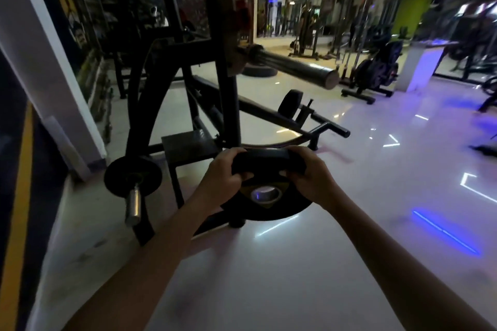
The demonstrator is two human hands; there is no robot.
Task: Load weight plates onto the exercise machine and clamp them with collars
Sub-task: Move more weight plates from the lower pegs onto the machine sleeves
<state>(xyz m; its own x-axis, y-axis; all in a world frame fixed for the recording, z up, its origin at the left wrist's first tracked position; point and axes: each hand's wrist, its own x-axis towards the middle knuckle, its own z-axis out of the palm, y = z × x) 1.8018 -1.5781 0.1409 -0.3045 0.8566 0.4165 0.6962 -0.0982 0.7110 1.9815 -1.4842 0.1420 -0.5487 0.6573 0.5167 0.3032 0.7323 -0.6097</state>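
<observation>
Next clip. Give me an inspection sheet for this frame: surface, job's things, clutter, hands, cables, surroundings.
Surface: glossy pale floor, with light reflections on it.
Job's things: black weight plate held in the air, nearly flat, in front of the black machine; the upper loading sleeve is bare; a small plate sits on a low peg at the left; no collars seen.
Clutter: nothing seen.
Hands: left hand and right hand both grip the weight plate, fingers curled round its far edge.
Cables: nothing seen.
Surroundings: dim gym; loaded plate rack behind, blurred; painted wall at the left.
</observation>
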